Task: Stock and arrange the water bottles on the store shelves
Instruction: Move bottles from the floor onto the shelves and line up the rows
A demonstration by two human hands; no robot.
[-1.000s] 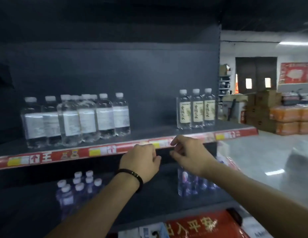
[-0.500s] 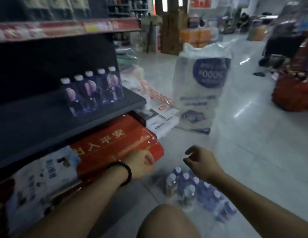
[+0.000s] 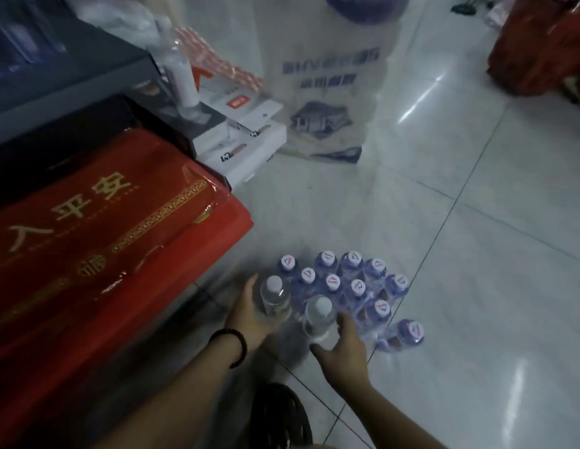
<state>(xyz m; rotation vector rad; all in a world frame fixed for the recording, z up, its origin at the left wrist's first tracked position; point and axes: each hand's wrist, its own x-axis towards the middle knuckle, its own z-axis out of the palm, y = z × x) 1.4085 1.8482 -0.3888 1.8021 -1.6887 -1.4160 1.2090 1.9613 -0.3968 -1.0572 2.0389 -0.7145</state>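
You've come down from the shelving to the floor [image 3: 476, 222], where your left hand [image 3: 251, 314] curls its fingers round one clear bottle [image 3: 275, 298] and your right hand [image 3: 342, 350] round a second bottle [image 3: 317, 319], both touching the wrapped pack [image 3: 350, 283], so two more look ready for stocking.

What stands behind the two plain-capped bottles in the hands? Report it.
Behind the plain-capped bottles stands a cluster of blue bottles with logo caps on the tiled floor. The left hand, right hand and the plain-capped bottles cover their lower parts.
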